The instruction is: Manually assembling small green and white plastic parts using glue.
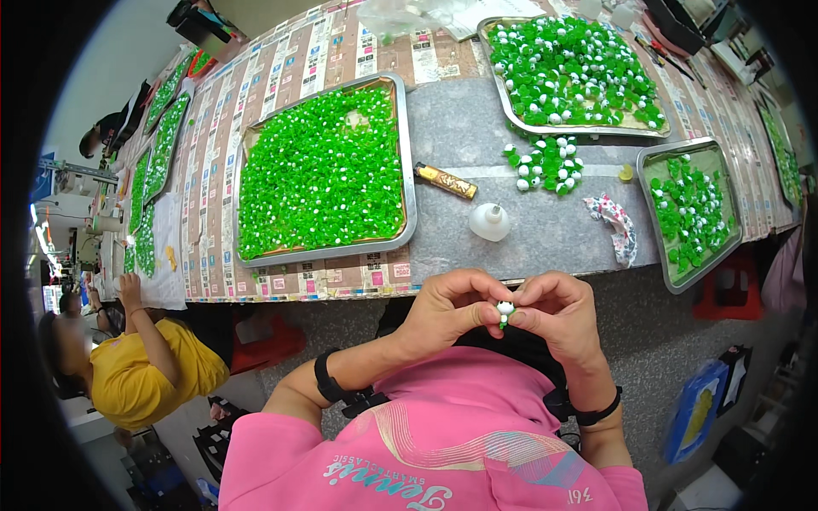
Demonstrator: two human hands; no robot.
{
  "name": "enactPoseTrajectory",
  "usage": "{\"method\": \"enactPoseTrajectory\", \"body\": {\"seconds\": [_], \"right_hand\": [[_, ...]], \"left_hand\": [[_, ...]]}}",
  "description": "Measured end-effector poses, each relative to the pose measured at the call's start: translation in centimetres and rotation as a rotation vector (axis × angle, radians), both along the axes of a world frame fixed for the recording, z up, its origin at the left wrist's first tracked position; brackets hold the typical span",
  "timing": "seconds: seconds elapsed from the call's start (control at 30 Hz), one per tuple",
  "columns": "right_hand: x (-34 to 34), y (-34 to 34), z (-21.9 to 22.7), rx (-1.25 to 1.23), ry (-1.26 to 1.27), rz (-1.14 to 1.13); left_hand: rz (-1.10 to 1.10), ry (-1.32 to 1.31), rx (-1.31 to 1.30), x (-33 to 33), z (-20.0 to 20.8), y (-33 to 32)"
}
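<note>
Nearest, the left hand (439,317) and the right hand (562,319) pinch together one small green-and-white figure (505,308), just before the table edge (341,300). If the fingertips loosen, it could slip down, because no table seems under it. Farther, a white bottle (490,222) stands; a careless reach toward the loose pile (550,166) behind could tip it.
</note>
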State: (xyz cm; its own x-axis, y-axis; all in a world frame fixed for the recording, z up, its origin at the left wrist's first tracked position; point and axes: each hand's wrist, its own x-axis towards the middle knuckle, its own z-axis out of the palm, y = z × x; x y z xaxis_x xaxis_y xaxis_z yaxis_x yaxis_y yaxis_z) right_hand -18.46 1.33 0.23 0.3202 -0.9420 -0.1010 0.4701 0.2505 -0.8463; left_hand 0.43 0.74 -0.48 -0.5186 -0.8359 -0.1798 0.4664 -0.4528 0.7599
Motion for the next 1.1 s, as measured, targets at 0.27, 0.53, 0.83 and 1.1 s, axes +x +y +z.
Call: {"method": "enactPoseTrajectory", "body": {"seconds": [0.27, 0.53, 0.83, 1.1], "right_hand": [[-0.26, 0.19, -0.25, 0.019, 0.025, -0.020], [-0.45, 0.08, -0.04, -0.015, 0.007, 0.009], [-0.55, 0.25, -0.55, -0.023, 0.003, 0.021], [-0.34, 0.03, -0.44, 0.000, 0.055, 0.019]], "left_hand": [[-0.010, 0.007, -0.001, -0.21, 0.08, -0.09], [-0.031, 0.012, -0.020, 0.03, 0.32, -0.29], [-0.034, 0.012, -0.010, 0.04, 0.35, -0.16], [-0.012, -0.082, -0.023, 0.22, 0.28, -0.16]]}}
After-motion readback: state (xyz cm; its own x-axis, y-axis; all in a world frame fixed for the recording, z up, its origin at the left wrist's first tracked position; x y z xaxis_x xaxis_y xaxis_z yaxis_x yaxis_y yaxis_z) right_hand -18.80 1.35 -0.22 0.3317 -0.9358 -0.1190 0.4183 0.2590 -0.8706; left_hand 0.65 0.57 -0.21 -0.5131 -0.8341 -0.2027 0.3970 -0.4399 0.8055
